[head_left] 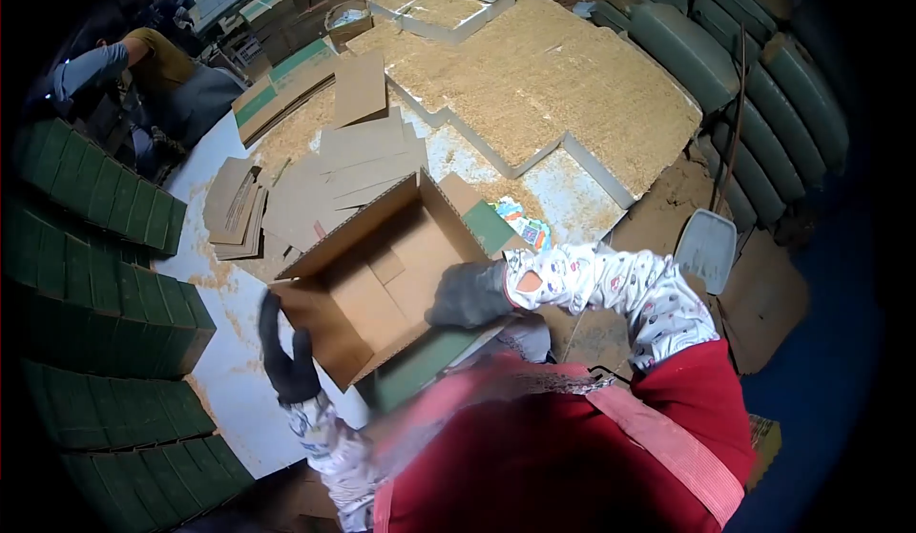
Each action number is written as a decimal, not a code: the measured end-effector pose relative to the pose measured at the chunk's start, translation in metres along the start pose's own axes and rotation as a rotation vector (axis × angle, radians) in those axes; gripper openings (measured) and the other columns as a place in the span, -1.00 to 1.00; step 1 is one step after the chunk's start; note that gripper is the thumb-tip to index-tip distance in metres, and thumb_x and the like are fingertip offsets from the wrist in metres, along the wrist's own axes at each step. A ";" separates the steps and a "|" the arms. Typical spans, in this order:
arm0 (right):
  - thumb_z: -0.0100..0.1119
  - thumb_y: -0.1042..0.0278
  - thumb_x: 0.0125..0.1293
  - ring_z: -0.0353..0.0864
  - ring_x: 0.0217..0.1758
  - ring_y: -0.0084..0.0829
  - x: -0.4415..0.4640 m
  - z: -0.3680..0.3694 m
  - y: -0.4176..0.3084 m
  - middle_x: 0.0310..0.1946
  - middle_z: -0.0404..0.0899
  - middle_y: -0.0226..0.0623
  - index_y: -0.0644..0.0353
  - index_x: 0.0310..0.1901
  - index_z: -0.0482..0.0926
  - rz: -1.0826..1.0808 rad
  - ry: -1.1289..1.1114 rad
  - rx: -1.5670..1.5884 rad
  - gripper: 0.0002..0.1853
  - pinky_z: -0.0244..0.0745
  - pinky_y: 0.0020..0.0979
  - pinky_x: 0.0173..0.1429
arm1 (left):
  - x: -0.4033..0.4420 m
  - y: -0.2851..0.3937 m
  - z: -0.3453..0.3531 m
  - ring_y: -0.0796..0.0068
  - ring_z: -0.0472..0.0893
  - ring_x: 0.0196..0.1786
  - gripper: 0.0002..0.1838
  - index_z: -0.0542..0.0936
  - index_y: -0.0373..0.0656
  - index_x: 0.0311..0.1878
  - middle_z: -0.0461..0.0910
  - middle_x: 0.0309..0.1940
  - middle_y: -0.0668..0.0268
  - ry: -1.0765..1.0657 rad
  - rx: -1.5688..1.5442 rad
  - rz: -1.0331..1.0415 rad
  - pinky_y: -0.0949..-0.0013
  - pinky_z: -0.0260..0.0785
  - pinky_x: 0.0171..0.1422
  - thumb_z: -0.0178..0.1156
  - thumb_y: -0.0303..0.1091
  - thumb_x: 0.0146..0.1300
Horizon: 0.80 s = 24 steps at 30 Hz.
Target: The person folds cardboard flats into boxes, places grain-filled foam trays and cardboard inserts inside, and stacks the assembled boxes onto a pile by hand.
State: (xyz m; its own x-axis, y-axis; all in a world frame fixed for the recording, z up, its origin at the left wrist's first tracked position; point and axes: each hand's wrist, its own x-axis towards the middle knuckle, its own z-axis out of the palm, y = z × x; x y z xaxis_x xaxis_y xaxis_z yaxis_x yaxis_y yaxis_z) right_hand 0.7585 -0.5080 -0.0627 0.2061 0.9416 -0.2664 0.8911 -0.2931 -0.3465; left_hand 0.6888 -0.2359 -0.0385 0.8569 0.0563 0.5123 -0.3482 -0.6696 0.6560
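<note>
An open, seemingly bare cardboard box (382, 271) stands tilted in view at the near side of the table. My left hand (289, 356), in a dark glove, is at the box's left corner with thumb and fingers apart. In a dark glove too, my right hand (468, 294) reaches over the near right edge of the box, its fingers curled and partly hidden. Flat cardboard sheets (334, 166) lie just beyond the box. A colourful printed packet (523, 223) is to the right of it.
Trays covered in yellowish shavings (572, 75) fill the far side. Green boxes (95, 294) are stacked at left, green sacks (682, 46) at right. A white-bladed shovel (706, 247) leans at right. Another person (143, 65) is at the upper left.
</note>
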 end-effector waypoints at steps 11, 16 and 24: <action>0.34 0.05 0.04 0.30 -0.33 -0.47 -0.081 0.196 0.322 -0.29 0.43 -0.31 0.19 -0.12 0.47 1.283 1.706 1.669 -0.53 0.24 -0.42 -0.30 | 0.004 -0.068 0.055 0.12 0.56 -0.07 -0.67 0.54 -0.19 -0.04 0.58 -0.16 0.05 -0.134 0.289 -0.347 0.27 0.39 0.03 -0.02 -0.55 0.11; 0.37 0.08 0.01 0.35 -0.23 -0.34 -0.061 0.190 0.326 -0.36 0.34 -0.36 -0.01 -0.35 0.38 0.854 2.083 1.813 -0.66 0.38 -0.19 -0.33 | -0.007 -0.075 0.056 0.06 0.55 -0.16 -0.73 0.56 -0.01 -0.06 0.57 -0.16 0.09 -0.127 0.337 -0.514 0.17 0.42 -0.06 0.01 -0.38 0.17; 0.33 0.12 -0.02 0.15 0.26 -0.12 -0.060 0.148 0.304 0.35 -0.03 -0.31 -0.20 0.35 -0.23 1.169 1.957 1.609 0.02 0.37 0.14 -0.09 | -0.028 -0.128 0.069 0.11 0.47 0.02 -0.63 0.40 -0.03 0.12 0.42 0.04 0.04 -0.192 -0.021 -0.532 0.20 0.34 0.09 0.03 -0.28 0.23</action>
State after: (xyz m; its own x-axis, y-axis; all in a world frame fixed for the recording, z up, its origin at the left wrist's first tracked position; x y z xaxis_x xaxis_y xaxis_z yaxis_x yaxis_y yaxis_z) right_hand 0.9572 -0.6778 -0.2850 0.6749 -0.5869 -0.4473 -0.1652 0.4707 -0.8667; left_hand 0.7357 -0.2027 -0.1755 0.9696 0.2446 -0.0003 0.1442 -0.5707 0.8084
